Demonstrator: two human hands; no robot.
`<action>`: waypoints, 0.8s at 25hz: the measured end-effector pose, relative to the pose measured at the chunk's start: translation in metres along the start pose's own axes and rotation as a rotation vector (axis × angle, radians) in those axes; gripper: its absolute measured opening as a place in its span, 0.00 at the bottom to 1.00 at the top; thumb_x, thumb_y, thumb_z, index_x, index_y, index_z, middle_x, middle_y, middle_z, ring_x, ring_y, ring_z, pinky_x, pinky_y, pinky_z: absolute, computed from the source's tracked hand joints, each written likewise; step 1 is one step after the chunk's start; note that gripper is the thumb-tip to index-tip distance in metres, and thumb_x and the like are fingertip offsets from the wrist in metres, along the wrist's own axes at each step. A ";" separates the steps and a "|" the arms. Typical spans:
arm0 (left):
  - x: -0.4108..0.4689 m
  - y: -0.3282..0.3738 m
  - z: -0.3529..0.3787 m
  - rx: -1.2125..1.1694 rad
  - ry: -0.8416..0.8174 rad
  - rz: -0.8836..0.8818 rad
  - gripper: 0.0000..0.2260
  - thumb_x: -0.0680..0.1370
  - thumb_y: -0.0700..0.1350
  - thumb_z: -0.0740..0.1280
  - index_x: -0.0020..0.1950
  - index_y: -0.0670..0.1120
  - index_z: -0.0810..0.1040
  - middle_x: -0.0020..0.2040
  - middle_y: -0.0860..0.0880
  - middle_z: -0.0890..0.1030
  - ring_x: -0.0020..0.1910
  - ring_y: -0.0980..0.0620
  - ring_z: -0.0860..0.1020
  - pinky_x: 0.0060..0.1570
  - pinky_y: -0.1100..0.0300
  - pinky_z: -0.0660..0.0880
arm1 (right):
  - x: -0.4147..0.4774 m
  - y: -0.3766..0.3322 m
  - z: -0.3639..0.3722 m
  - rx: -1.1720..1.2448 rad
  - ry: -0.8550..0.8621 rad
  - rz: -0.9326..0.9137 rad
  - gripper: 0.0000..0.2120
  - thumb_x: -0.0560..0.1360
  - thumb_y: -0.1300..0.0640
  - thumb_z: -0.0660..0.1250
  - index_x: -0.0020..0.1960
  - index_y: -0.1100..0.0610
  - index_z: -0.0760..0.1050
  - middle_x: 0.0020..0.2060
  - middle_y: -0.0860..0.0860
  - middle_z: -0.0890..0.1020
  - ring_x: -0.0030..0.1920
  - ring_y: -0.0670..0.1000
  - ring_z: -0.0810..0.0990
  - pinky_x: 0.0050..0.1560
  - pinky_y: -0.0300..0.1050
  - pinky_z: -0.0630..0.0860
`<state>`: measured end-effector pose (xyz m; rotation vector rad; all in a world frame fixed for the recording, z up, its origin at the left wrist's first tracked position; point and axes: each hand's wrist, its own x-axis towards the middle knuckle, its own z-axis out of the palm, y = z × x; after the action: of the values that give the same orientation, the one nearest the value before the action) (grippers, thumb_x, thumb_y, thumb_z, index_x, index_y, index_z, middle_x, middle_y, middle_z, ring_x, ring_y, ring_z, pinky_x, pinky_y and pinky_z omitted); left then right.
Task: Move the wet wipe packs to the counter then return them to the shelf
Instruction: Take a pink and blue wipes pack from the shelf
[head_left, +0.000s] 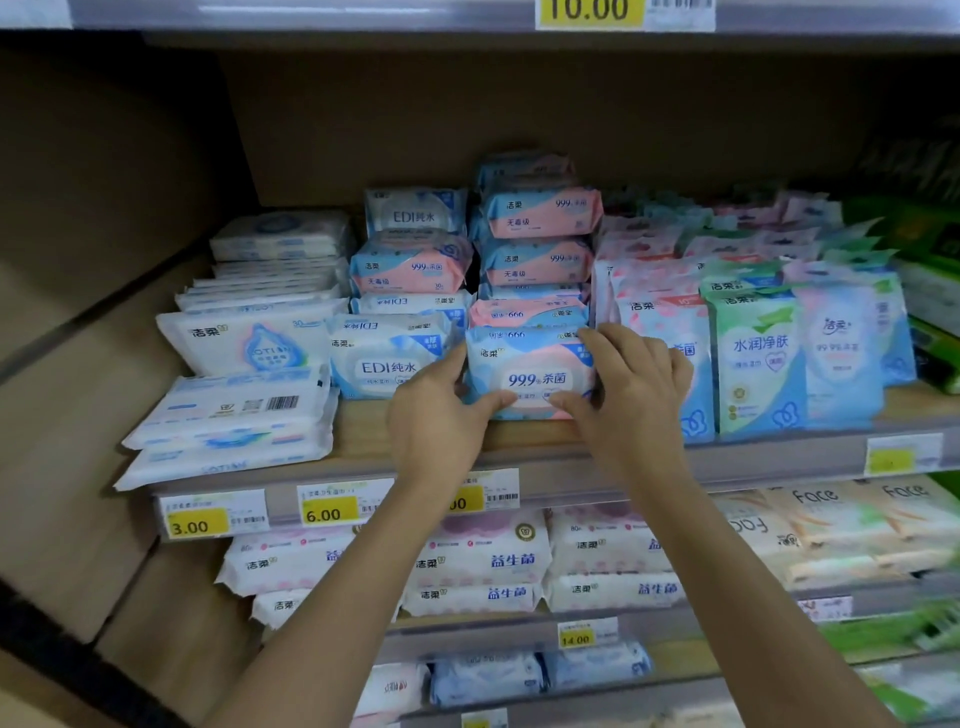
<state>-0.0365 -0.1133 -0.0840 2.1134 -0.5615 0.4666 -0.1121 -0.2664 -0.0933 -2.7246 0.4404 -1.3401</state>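
Wet wipe pack (530, 374), the pink and blue one, stands at the front edge of the shelf (363, 418), near the centre of the head view. The left hand (434, 421) grips its 9 o'clock side with the thumb laid across the lower front. The right hand (631, 395) grips the 3 o'clock side, its fingers (613, 345) curled over the upper corner, so both hands are clamped on the pack.

Whether it is being taken out or set back cannot be told from this pose; the pack touches the shelf board and no worktop is in view. If it is coming out, the next move calls for a straight pull toward the person, clear of the price rail (332, 512) at 6 o'clock. If it is going back, it wants seating upright against the stack of packs (530, 312) behind it, at 12 o'clock.

Space is tight. A white and blue pack (387, 366) sits just beside it at 9 o'clock, behind the left hand. Tall pink and green packs (753, 358) stand close at 3 o'clock, and the right hand's knuckles are near them. A careless tug could tip either neighbour. More packs (483, 561) lie on the lower shelf at 6 o'clock.
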 end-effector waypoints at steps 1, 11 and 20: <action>0.002 0.001 0.003 0.008 0.002 -0.013 0.30 0.67 0.57 0.75 0.67 0.52 0.73 0.46 0.50 0.84 0.45 0.51 0.81 0.44 0.56 0.76 | 0.002 0.000 0.002 -0.016 0.001 0.000 0.31 0.61 0.48 0.75 0.61 0.58 0.75 0.57 0.55 0.79 0.53 0.59 0.74 0.57 0.51 0.59; 0.009 0.002 0.005 0.025 -0.038 -0.070 0.28 0.67 0.56 0.75 0.65 0.52 0.75 0.47 0.50 0.84 0.47 0.52 0.81 0.47 0.55 0.77 | 0.007 0.001 0.009 -0.034 0.018 0.022 0.30 0.60 0.50 0.78 0.59 0.59 0.76 0.56 0.56 0.80 0.51 0.60 0.74 0.54 0.51 0.59; 0.081 -0.018 -0.069 -0.353 0.070 0.008 0.12 0.72 0.42 0.72 0.55 0.47 0.80 0.42 0.56 0.80 0.38 0.65 0.78 0.47 0.65 0.76 | 0.081 -0.060 -0.021 0.635 -0.156 0.271 0.12 0.74 0.57 0.68 0.57 0.58 0.77 0.44 0.49 0.81 0.41 0.43 0.76 0.51 0.42 0.75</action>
<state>0.0318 -0.0644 -0.0168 1.7531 -0.5671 0.4110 -0.0685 -0.2312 -0.0070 -2.1335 0.2904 -0.9744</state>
